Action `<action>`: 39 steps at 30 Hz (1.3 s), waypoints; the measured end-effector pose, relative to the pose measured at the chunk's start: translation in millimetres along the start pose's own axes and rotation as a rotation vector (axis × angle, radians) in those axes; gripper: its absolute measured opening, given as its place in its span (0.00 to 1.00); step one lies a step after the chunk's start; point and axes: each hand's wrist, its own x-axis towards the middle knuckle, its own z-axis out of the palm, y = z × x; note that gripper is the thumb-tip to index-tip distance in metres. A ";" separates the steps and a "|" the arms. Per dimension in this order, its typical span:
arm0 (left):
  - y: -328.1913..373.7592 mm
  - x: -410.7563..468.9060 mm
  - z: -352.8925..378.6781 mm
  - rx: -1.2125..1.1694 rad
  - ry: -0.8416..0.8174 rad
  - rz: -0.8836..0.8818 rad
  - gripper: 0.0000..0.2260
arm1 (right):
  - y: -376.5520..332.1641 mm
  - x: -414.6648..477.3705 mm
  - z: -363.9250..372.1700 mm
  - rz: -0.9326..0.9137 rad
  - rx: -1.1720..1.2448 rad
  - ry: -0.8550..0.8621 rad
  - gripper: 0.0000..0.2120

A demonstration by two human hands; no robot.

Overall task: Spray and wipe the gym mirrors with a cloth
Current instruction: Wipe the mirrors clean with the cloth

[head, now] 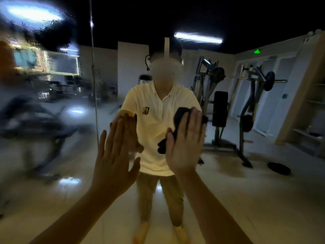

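- Left grip: flat on the gym mirror, fingers straight and close together, thumb out to the side; spread wide, holding nothing.
- Right grip: also flat, fingers straight and pointing up, palm pressing a dark cloth against the glass; no curl round it, just pressed.
- Cloth was bunched betw. right palm and mirror. It stuck out above the fingertips and at the lower left by the thumb, the rest hidden behind the hand.
- Both forearms reached up from the bottom of frame, hands level-ish, right a bit higher, apart w/ a gap betw. them.
- Vertical seam in the mirror ran just left of the left grip's fingertips.
- Panel left of the seam looked wet and smeared, reflections there rippled and blurred. Panel to the right gave a sharper reflection.
- Reflected in the right panel: the person in a white polo shirt and khaki trousers, standing square to the glass.
- Also reflected, behind the person on the right: two weight machines w/ plates loaded, and a loose weight plate lying on the floor near them.
- Up top: a lit ceiling tube light and a green exit sign over the far doors.
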 end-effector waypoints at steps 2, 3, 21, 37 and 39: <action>-12.5 -16.1 -4.2 -0.002 0.011 -0.020 0.41 | -32.0 -6.4 12.3 -0.117 0.024 -0.013 0.29; -18.6 -23.1 -6.6 0.000 0.008 -0.037 0.40 | -46.6 -9.2 17.7 -0.183 0.042 -0.023 0.28; 38.2 -52.0 45.6 0.020 -0.076 -0.168 0.47 | 142.0 -71.0 -52.0 -0.232 -0.111 -0.216 0.36; 27.8 -56.5 50.7 0.067 -0.074 -0.119 0.50 | 109.1 -73.0 -68.3 0.301 0.189 -0.099 0.23; 22.7 -57.5 50.2 0.029 -0.078 -0.089 0.49 | 80.9 -75.0 -56.7 0.322 0.232 -0.137 0.25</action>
